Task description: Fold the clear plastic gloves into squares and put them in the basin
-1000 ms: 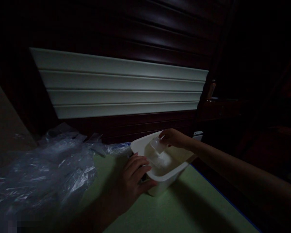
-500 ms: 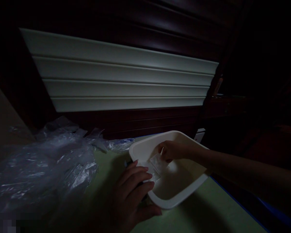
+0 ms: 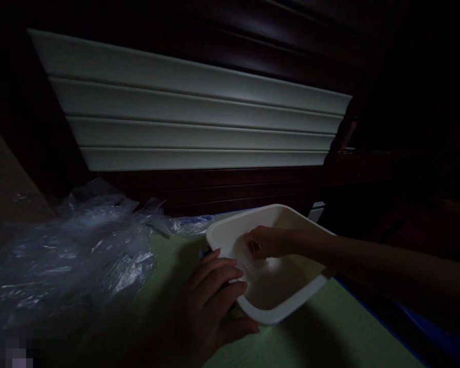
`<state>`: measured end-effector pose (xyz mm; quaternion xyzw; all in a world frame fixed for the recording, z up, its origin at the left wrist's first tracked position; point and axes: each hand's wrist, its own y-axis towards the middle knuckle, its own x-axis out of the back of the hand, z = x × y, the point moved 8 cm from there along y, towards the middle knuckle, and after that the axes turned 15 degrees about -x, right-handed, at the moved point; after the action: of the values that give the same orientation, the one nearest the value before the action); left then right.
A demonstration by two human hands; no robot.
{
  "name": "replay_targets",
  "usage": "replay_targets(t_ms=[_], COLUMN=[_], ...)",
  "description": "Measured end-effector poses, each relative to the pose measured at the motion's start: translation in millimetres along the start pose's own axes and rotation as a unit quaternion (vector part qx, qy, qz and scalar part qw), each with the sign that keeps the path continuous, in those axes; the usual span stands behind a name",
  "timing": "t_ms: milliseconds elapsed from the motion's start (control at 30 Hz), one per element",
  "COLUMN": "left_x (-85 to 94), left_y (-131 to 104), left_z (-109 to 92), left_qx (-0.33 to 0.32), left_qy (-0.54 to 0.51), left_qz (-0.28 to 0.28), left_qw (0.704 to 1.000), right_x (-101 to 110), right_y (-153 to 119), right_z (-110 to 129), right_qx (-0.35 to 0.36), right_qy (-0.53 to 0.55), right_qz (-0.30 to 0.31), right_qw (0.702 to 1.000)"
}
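A white plastic basin [image 3: 276, 314] with rounded corners stands tilted in view on the pale green surface. Over its near left rim lie the fingers of my left hand [image 3: 214, 294], with the thumb low on the outside; this hand grips the rim. Inside the basin, my right hand [image 3: 266, 241] has its fingers curled together. They pinch a small clear plastic bag [image 3: 247, 261], which lies against the basin's left inner wall. Dim light and blur hide the bag's outline, and I cannot tell whether anything is in it.
A large heap of crumpled clear plastic [image 3: 80, 250] covers the left side of the green surface [image 3: 172, 266]. Behind stands a dark wooden panel with pale horizontal slats [image 3: 207, 120]. A blue edge runs along the right. Much of the right side is in darkness.
My right hand has shifted slightly, and the small clear bag under it shows less plainly than before. My left hand stays on the rim. The view has tilted a little.
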<state>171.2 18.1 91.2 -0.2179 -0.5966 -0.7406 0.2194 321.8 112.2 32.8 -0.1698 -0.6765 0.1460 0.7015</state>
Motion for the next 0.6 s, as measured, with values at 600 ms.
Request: replay_targets(t_ms=[600], left_x=[2.6], left_y=[4], left_z=[1], left_qx=[0.000], left_qy=[-0.007], left_qz=[-0.012], left_qw=[1.000], right_x=[-24], right_y=[-10], right_z=[1], right_qx=[0.045], right_qy=[-0.071], right_qz=[0.142], right_qw=[0.986])
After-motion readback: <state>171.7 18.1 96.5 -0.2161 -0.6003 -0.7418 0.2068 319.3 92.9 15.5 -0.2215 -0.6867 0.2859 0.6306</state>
